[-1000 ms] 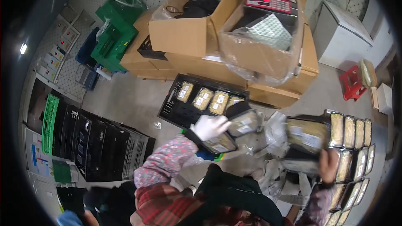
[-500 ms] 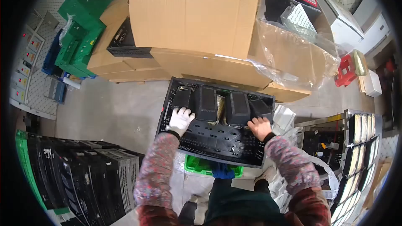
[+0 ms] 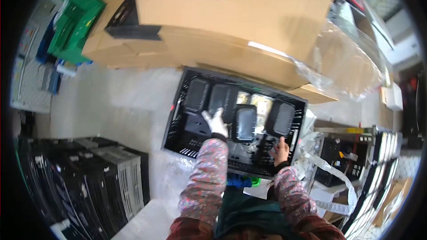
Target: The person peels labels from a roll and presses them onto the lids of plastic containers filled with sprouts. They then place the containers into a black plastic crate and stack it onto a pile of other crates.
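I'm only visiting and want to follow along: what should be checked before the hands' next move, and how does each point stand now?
1. Black crate open at the top: ok.
2. Dark trays inside it: ok, at least four show.
3. Trays in one even row: not ok, the middle tray sits nearer the person than its neighbours.
4. Both hands gloved: not ok, the left hand is gloved in white, the right hand is bare.
5. Firm hold on a tray: cannot tell, the fingers are blurred.

Trays (image 3: pixel 244 123) in crate (image 3: pixel 182 144), boxes (image 3: pixel 231 13) behind, stacked crates (image 3: pixel 89 173) left
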Motion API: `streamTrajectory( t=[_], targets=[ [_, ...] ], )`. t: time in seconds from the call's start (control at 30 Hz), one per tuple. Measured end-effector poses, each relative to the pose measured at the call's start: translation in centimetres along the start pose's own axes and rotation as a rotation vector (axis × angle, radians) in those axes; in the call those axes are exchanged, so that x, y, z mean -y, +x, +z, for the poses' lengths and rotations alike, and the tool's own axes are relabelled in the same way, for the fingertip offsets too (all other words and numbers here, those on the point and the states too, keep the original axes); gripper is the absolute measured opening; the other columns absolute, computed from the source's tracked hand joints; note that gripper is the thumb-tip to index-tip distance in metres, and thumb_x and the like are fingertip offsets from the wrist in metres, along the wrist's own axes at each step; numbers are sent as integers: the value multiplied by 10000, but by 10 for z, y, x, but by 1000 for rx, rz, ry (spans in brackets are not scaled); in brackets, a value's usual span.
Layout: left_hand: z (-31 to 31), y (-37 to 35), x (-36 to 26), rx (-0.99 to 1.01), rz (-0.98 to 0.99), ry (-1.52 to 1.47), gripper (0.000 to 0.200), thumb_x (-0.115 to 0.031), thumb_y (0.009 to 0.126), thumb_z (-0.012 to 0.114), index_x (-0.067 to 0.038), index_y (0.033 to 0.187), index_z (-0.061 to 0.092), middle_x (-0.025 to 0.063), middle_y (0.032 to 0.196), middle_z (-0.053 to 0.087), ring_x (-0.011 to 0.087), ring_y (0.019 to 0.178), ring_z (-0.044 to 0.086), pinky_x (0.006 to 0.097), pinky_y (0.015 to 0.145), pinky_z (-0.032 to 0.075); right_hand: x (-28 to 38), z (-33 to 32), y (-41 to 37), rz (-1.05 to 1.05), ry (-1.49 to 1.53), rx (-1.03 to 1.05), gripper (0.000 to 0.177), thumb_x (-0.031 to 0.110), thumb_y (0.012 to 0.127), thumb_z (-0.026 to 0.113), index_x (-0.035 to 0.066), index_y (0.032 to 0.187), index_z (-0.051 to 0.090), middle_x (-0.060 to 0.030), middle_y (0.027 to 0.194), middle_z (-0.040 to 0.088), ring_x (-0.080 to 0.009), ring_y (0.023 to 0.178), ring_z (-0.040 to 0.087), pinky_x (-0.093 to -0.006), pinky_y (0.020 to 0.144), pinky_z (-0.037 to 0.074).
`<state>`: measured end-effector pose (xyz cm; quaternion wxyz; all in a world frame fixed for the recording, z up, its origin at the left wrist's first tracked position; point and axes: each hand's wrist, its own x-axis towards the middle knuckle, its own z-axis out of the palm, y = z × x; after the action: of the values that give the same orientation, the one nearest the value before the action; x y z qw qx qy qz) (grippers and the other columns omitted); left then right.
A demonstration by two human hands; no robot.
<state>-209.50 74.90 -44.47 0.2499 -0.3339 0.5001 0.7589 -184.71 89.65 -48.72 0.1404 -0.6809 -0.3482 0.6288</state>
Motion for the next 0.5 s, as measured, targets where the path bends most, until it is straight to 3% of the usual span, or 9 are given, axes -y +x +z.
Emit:
streamTrajectory(
  t=[0.07,0.17,0.2,0.23,0.27,0.3,0.33,0.4,0.5],
  targets=[
    [-5,20,33,-73,326,-20,905,-101,792,662,-86,1490,86,196,1480,252,314,1280,367,391,1048,325,3,-6,10,164,272,319,852,525,794,670,80,1396,265,-161,1429,296,-285,1285,323,-512,1023,345],
    [-25,30,69,-433,572,235,941,-405,831,687,28,1457,133,263,1454,273,356,1331,310,413,1109,235,-6,19,18,-439,-24,369,1037,710,708,591,112,1462,207,-91,1493,251,-367,1360,201,-576,1104,102],
    [-35,53,104,-595,490,233,1008,-545,789,665,83,1424,196,295,1416,323,399,1327,309,427,1107,235,1,30,26,-65,260,422,1024,738,701,567,150,1464,217,-96,1495,246,-363,1374,177,-589,1090,155],
    [-41,45,117,-568,277,310,1079,-682,734,615,51,1428,233,315,1402,335,418,1324,309,440,1108,226,9,42,35,311,564,347,1013,766,695,544,189,1465,226,-100,1497,241,-358,1388,153,-602,1076,208],
    [-40,49,133,-569,27,353,1124,-737,712,581,4,1458,185,294,1431,310,415,1334,300,445,1106,227,4,44,56,371,610,395,1024,727,692,604,163,1457,223,-113,1507,190,-369,1353,231,-619,1044,268],
    [-30,52,149,-478,-4,55,1172,-761,680,589,-58,1487,111,259,1471,260,408,1340,295,451,1105,228,14,63,28,296,574,211,993,750,719,532,148,1453,243,-98,1502,234,-351,1394,149,-605,1078,204],
    [-29,61,157,-358,-128,-74,1218,-780,655,593,-132,1500,0,221,1495,231,389,1341,304,455,1093,256,9,54,36,301,515,293,980,713,721,575,125,1440,263,-105,1495,244,-349,1389,172,-609,1067,236],
    [-4,0,79,-122,-252,-382,1194,-753,673,608,-268,1481,-125,162,1541,105,406,1373,211,659,1023,221,10,39,30,353,494,473,937,673,724,620,139,1425,300,-120,1487,253,-354,1375,216,-609,1038,292],
    [23,26,88,-172,-239,-238,1205,-765,664,601,-256,1482,-123,122,1553,82,401,1377,207,677,1016,212,3,25,35,373,474,471,904,659,729,636,159,1415,323,-149,1469,269,-377,1344,268,-612,1015,331]
  ],
)
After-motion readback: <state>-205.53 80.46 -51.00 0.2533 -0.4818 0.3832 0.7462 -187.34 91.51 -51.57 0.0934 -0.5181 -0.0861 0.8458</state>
